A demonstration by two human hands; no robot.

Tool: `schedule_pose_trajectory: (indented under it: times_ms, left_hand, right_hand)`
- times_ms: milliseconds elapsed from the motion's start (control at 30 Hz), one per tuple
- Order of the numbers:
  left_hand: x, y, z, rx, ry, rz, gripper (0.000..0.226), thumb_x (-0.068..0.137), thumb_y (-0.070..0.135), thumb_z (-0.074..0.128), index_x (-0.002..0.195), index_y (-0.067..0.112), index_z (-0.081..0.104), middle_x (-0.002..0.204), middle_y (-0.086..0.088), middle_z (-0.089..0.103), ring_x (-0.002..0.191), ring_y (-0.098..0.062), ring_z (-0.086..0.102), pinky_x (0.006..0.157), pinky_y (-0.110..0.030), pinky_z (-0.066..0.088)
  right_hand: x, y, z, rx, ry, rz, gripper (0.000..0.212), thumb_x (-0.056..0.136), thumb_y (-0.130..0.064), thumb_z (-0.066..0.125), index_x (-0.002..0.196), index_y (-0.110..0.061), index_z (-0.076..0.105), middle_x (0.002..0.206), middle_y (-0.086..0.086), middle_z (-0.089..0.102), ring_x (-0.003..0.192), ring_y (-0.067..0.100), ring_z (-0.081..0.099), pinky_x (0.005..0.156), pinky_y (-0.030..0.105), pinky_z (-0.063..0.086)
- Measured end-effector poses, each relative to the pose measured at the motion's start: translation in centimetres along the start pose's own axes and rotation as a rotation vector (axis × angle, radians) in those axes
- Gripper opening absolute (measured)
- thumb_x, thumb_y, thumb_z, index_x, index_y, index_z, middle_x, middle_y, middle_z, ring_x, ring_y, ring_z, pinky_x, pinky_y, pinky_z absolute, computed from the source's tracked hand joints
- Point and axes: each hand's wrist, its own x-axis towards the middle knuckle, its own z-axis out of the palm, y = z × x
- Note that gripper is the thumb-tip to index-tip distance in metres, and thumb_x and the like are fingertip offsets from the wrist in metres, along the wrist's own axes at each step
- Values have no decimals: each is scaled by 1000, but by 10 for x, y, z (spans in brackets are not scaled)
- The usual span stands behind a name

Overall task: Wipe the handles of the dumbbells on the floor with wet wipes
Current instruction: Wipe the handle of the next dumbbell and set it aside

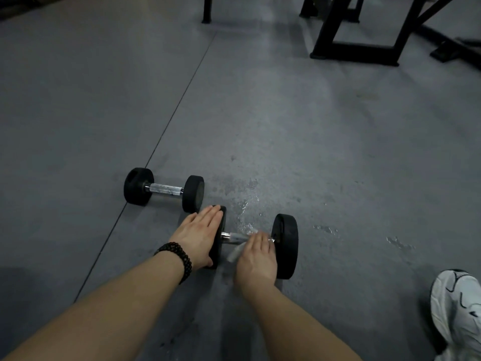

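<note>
Two dumbbells (pixel 163 190); left hand (pixel 199 234) flat on nearer dumbbell (pixel 285 246), right hand (pixel 256 259) grip round one wet wipe (pixel 235 250).

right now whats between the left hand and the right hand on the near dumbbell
In the head view, a bare stretch of the chrome handle lies between the left hand, flat on the left weight, and the right hand holding the wet wipe.

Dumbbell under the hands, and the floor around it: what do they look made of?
The near dumbbell has matte black ends, probably rubber or coated metal, since they show no shine. Its handle looks like bright chromed metal, with sharp highlights. The floor looks like grey matte rubber mat or sealed concrete, with a straight seam and wet glints. The wipe is thin and pale.
</note>
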Motion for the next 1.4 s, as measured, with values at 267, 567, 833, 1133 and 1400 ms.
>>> schedule_pose_trajectory:
  times_ms: [267,567,833,1133,1400]
  left_hand:
    - [3,-1,-6,-10,-41,30,121,75,42,82,157,12,-2,164,-3,-20,152,-18,-4,122,-35,13]
    - [-3,7,-21,21,-50,13,104,63,44,88,143,13,28,155,-5,25,144,-23,22,115,-39,27]
    - [-10,14,-18,53,-89,10,111,62,47,88,147,12,27,162,-7,7,147,-23,15,117,-39,26]
    - [-35,20,-9,122,-150,-41,108,83,24,72,157,11,-6,166,-2,-7,151,-20,6,117,-38,27]
    - [-47,26,8,69,-80,-125,103,78,23,77,153,8,9,165,-7,-10,151,-19,-14,123,-40,7]
  right_hand:
    - [10,10,-5,-98,-28,-68,69,103,-33,29,152,5,-3,162,24,-2,150,35,-4,122,46,1]
    - [2,3,8,-40,-12,2,67,102,-27,27,151,7,-5,162,24,-1,150,35,-2,122,45,4]
    - [-20,-6,19,53,-17,-41,68,101,-24,25,149,6,-13,160,25,-13,149,35,-13,121,45,-2]
    - [-36,-5,23,100,-54,-8,75,101,-29,30,148,7,-16,160,25,-15,148,36,-15,121,47,-1]
    - [-51,-1,30,140,-15,-65,77,99,-25,34,150,3,-16,160,21,-17,149,32,-17,121,44,-4]
